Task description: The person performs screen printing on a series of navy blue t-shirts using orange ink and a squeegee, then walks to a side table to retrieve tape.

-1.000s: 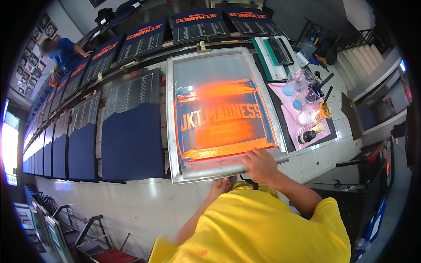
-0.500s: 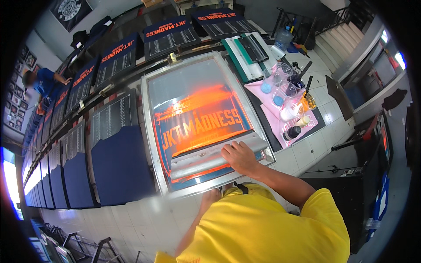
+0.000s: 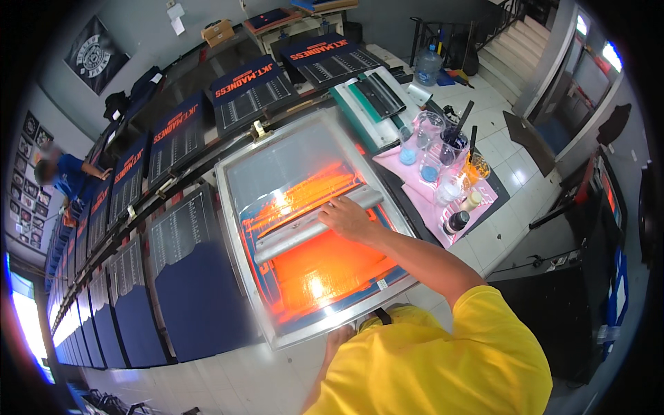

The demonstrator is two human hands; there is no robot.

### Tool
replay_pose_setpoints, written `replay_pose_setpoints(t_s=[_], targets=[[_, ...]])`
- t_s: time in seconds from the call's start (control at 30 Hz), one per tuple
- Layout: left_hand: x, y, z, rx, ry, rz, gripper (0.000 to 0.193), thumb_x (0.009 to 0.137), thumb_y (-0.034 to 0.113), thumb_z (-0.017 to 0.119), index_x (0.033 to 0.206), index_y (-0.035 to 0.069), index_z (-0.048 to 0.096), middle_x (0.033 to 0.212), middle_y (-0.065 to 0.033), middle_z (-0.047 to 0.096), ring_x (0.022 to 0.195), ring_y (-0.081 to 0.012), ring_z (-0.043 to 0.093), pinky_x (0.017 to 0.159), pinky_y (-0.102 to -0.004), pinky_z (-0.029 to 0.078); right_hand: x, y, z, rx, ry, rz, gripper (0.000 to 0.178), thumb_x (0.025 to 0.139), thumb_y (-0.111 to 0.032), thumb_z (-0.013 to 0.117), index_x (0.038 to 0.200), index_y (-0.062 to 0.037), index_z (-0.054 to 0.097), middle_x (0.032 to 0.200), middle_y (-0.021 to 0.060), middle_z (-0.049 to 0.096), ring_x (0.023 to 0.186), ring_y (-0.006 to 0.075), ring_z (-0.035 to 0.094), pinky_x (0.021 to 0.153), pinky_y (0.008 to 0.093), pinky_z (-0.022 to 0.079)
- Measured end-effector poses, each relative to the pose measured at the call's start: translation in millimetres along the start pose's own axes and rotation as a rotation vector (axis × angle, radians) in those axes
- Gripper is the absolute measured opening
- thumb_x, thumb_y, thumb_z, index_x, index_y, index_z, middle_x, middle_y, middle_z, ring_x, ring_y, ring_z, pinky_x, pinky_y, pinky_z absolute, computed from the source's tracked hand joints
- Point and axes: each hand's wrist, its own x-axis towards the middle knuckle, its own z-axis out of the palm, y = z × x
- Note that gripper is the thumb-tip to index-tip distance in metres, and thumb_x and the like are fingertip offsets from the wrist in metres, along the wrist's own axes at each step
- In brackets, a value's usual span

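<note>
A silver, rectangular, metal-rimmed printing screen lies in front of the person and serves as landmark. The long grey metal squeegee rests slantwise across the middle of the screen's mesh. The person's right hand is clamped on its upper edge, nearer the screen's right side. Glossy bright-orange ink covers the mesh on the near side of the squeegee, with further streaks on the far side. The left hand is at the screen's near edge, partly hidden; whether it grips cannot be told. Right of the screen, clear plastic cups stand on a pink cloth. Left of the screen, a navy fabric piece covers the near part of a dark, pale-marked board.
</note>
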Motion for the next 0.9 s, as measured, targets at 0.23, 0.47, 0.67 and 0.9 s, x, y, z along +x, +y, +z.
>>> replay_pose_setpoints(t_s=[0.23,0.47,0.67,0.9], targets=[[-1.5,-2.1,-4.9,-0.032,0.030,0.046,0.048,0.105,0.049,0.041,0.078,0.010,0.049,0.070,0.0035,0.042,0.066,-0.0095,0.038,0.056,-0.0303,0.032,19.1,1.8,11.7,0.091,0.020,-0.025,0.011,0.078,-0.011,0.062,0.089,-0.0093,0.061,0.091,0.0057,0.061,0.094,0.0262,0.058,0.081,0.0401,0.048],[-14.6,28.8,6.2,-0.134,0.032,0.133,0.048,0.104,0.052,0.042,0.077,0.012,0.047,0.070,0.0047,0.040,0.066,-0.0085,0.035,0.056,-0.0294,0.031,-39.8,-47.6,-69.4,0.242,-0.178,-0.099,0.019,0.071,-0.010,0.065,0.088,-0.0082,0.059,0.091,0.0059,0.060,0.090,0.0274,0.056,0.077,0.0413,0.046],[-10.2,16.2,2.7,-0.085,0.030,0.069,0.043,0.106,0.039,0.045,0.080,0.006,0.054,0.068,0.0014,0.047,0.065,-0.0116,0.041,0.060,-0.0298,0.036,-71.9,-89.7,-104.7,0.247,-0.257,-0.178,0.013,0.074,-0.011,0.061,0.086,-0.0080,0.057,0.088,0.0052,0.056,0.084,0.0247,0.054,0.070,0.0369,0.042],[-8.9,17.8,0.2,-0.003,0.010,0.012,0.044,0.107,0.039,0.044,0.079,0.006,0.053,0.067,0.0006,0.046,0.065,-0.0126,0.041,0.061,-0.0322,0.038,-71.4,-101.8,-83.1,0.051,-0.188,-0.207,0.012,0.076,-0.012,0.060,0.085,-0.0060,0.057,0.086,0.0066,0.051,0.080,0.0226,0.050,0.065,0.0337,0.039]])
